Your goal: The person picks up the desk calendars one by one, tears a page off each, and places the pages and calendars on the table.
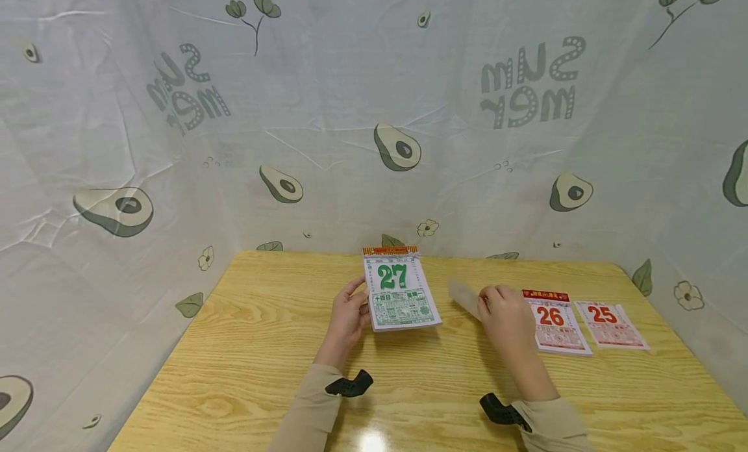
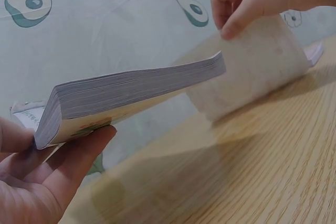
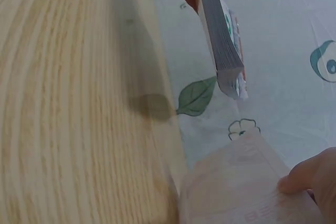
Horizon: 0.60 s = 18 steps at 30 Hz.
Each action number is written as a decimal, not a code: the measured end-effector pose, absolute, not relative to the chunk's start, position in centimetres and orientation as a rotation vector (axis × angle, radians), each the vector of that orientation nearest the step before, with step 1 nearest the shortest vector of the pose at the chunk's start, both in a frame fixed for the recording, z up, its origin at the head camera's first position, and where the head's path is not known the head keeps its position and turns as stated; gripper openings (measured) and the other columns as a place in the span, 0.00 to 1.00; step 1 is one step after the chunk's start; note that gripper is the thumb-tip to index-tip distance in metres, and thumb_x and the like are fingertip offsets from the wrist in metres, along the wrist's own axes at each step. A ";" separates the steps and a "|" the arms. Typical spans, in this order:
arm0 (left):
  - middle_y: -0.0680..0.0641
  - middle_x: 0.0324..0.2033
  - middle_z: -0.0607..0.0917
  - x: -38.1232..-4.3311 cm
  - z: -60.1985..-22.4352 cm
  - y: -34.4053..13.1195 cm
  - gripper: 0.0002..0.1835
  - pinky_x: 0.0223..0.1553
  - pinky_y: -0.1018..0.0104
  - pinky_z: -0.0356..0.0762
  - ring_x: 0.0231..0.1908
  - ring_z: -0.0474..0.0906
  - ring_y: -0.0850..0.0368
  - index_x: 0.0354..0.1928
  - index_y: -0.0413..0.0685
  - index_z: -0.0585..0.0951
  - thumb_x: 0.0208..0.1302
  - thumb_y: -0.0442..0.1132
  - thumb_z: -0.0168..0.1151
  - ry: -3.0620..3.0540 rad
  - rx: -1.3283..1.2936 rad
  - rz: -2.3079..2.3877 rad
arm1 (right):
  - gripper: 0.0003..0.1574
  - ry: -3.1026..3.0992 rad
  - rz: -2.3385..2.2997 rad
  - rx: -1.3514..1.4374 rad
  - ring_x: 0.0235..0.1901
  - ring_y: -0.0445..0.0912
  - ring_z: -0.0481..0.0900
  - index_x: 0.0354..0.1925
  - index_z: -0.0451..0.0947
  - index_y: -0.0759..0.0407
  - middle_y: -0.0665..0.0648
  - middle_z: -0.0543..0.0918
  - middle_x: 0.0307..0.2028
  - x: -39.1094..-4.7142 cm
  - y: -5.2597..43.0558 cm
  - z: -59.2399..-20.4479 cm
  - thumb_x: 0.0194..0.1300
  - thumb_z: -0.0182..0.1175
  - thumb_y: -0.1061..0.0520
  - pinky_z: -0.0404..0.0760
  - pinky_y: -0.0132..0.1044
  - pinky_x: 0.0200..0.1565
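Observation:
My left hand [image 1: 349, 312] grips a thick tear-off calendar [image 1: 403, 293] by its left edge, thumb on one face and fingers behind. Its top page shows a green 27 under a red and gold header. In the left wrist view the calendar's page block [image 2: 136, 90] is raised over the table. My right hand [image 1: 507, 319] pinches a loose, thin calendar sheet [image 1: 465, 301] between thumb and fingers, to the right of the calendar. The sheet looks blurred in the head view; faint reversed print shows through it [image 3: 236, 182] in the right wrist view.
A second calendar [image 1: 561, 332] with a red 26 and red header lies on the wooden table [image 1: 257, 361], partly behind my right hand. Right of it lies a page [image 1: 610, 325] with a red 25. A printed avocado curtain [image 1: 333, 114] surrounds the table's back and sides.

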<state>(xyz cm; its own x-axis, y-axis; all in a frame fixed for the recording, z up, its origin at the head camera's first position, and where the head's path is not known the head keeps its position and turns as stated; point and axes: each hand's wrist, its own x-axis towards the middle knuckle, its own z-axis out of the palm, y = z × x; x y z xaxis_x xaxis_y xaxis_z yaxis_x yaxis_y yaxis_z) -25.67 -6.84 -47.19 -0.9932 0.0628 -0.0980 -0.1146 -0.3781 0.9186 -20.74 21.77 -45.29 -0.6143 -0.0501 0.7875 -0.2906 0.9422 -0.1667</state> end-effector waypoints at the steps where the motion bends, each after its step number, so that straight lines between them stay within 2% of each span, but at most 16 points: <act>1: 0.41 0.48 0.86 -25.7 -47.2 -6.9 0.22 0.35 0.65 0.84 0.34 0.86 0.59 0.69 0.46 0.68 0.75 0.34 0.48 1.690 -0.071 2.523 | 0.07 -2.239 0.365 0.238 0.24 0.55 0.79 0.27 0.81 0.63 0.61 0.82 0.26 -20.7 21.6 -45.4 0.50 0.72 0.66 0.79 0.47 0.25; 9: 0.44 0.44 0.87 -25.8 -47.8 -7.3 0.21 0.34 0.64 0.84 0.34 0.87 0.57 0.68 0.44 0.69 0.75 0.34 0.48 1.692 -0.008 2.548 | 0.07 -2.445 0.379 0.249 0.19 0.48 0.78 0.29 0.80 0.62 0.59 0.84 0.26 -20.7 20.3 -46.2 0.53 0.71 0.63 0.75 0.39 0.19; 14: 0.42 0.47 0.86 -26.0 -47.7 -7.4 0.21 0.34 0.63 0.84 0.34 0.87 0.57 0.67 0.48 0.70 0.75 0.35 0.48 1.704 -0.082 2.520 | 0.04 -2.682 0.492 0.229 0.22 0.44 0.77 0.30 0.79 0.59 0.58 0.85 0.30 -20.8 19.9 -46.4 0.59 0.66 0.62 0.74 0.37 0.22; 18: 0.42 0.46 0.86 -26.2 -47.6 -7.6 0.21 0.33 0.63 0.84 0.33 0.87 0.58 0.68 0.48 0.70 0.75 0.35 0.47 1.701 -0.123 2.516 | 0.04 -2.817 0.555 0.320 0.23 0.43 0.74 0.31 0.78 0.58 0.56 0.83 0.29 -21.0 19.6 -46.7 0.61 0.65 0.62 0.74 0.37 0.26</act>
<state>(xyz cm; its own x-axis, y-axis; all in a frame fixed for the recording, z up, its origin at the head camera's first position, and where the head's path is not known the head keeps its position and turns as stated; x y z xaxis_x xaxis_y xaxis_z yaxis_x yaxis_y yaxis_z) -26.17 -7.57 -47.61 -0.9916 0.0391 -0.1234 -0.1291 -0.3700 0.9200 -20.96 19.62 -46.73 -0.9441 -0.1647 0.2855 -0.2607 0.9031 -0.3412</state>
